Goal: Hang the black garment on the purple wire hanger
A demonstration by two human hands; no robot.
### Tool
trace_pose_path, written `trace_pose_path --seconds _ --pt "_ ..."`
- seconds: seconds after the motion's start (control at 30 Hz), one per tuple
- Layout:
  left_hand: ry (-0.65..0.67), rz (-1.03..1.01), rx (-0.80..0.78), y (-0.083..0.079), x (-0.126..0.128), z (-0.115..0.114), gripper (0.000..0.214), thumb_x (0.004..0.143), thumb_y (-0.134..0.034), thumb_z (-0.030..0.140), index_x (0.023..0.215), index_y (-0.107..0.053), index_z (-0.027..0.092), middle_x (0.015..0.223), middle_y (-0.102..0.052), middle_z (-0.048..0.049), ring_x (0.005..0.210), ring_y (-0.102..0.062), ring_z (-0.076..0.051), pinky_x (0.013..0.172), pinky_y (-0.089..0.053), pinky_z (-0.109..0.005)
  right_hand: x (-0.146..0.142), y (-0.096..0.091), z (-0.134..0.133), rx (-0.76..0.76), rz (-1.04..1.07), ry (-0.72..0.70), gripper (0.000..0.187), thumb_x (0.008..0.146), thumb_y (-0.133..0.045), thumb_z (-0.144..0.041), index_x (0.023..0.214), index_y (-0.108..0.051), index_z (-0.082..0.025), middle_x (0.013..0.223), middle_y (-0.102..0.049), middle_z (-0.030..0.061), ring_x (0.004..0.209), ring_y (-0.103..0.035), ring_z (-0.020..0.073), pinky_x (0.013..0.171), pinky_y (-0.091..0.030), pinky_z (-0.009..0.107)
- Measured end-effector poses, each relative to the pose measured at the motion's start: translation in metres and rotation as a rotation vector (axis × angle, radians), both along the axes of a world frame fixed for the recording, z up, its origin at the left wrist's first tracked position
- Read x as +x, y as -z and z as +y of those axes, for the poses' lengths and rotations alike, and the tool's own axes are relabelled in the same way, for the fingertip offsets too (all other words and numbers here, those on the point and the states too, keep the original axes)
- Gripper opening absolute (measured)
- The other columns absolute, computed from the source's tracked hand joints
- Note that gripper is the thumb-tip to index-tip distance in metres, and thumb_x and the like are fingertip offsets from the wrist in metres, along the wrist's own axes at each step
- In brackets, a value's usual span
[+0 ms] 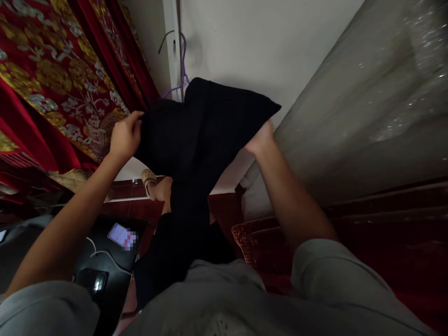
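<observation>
A red embroidered drape [75, 70] hangs at far left; below it, a lit smartphone [119, 234] lies on a black surface [115, 289]. The left hand [126, 135] clamps the left edge of a black garment [196, 135], spread at centre, partly covering a purple hanger [184, 51]. The right hand [262, 138], well apart, meets the garment's right edge; its fingers are hidden, so its grip cannot be told.
</observation>
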State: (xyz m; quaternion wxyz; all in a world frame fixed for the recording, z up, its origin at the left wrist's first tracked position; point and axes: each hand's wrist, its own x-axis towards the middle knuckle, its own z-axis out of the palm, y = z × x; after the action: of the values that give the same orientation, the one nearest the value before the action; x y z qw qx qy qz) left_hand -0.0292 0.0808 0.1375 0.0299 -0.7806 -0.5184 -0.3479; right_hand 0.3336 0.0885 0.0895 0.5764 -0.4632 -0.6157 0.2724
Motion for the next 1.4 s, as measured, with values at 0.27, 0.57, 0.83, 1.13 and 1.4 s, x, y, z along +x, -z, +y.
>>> trace_pose_path --seconds 0.27,0.57,0.83,1.13,1.4 --pt "-0.065 0.077 0.089 -0.003 0.003 -0.005 0.040 0.106 -0.045 0.031 0.140 -0.058 0.016 0.139 -0.064 -0.0092 0.129 -0.058 -0.025 0.114 -0.041 -0.045 0.032 0.024 -0.020 -0.043 0.230 -0.025 0.048 0.071 -0.078 -0.067 0.094 -0.068 -0.026 0.100 -0.075 0.0095 0.112 -0.070 0.0305 0.093 -0.059 0.049" --pt "0.421 0.151 -0.017 -0.031 0.029 -0.027 0.054 0.109 -0.041 0.053 0.154 -0.049 0.023 0.163 -0.047 -0.0046 0.157 -0.036 -0.028 0.131 -0.023 -0.051 0.026 -0.005 -0.010 0.184 0.343 0.154 0.051 0.095 -0.042 -0.062 0.120 -0.062 -0.022 0.143 -0.062 0.0157 0.138 -0.059 0.0255 0.109 -0.054 0.039" --pt "0.423 -0.597 -0.261 -0.057 0.078 -0.069 0.036 0.113 -0.027 0.034 0.140 -0.048 0.021 0.158 -0.052 -0.0052 0.148 -0.051 -0.025 0.119 -0.045 -0.042 -0.033 -0.017 -0.113 0.395 -0.194 0.104 0.045 0.102 -0.050 -0.056 0.137 -0.065 -0.032 0.139 -0.065 0.0051 0.136 -0.061 0.0273 0.120 -0.046 0.046" --pt "0.428 -0.657 -0.513 -0.020 0.028 -0.113 0.052 0.076 -0.068 0.012 0.127 -0.066 0.017 0.127 -0.074 -0.0139 0.101 -0.078 -0.033 0.099 -0.060 -0.059 -0.082 -0.006 -0.118 0.614 -0.300 -0.451 0.028 0.103 -0.059 -0.032 0.127 -0.072 -0.027 0.121 -0.070 0.0067 0.117 -0.066 0.0197 0.107 -0.053 0.039" --pt "0.498 -0.377 -0.535 -0.068 -0.046 -0.130 0.043 0.075 -0.088 0.023 0.117 -0.077 0.020 0.109 -0.079 -0.0116 0.095 -0.078 -0.035 0.079 -0.064 -0.062 -0.044 0.043 -0.039 0.190 -0.085 -0.299 0.071 0.099 -0.034 -0.078 0.153 -0.046 -0.033 0.158 -0.050 0.0091 0.144 -0.052 0.0275 0.119 -0.045 0.052"
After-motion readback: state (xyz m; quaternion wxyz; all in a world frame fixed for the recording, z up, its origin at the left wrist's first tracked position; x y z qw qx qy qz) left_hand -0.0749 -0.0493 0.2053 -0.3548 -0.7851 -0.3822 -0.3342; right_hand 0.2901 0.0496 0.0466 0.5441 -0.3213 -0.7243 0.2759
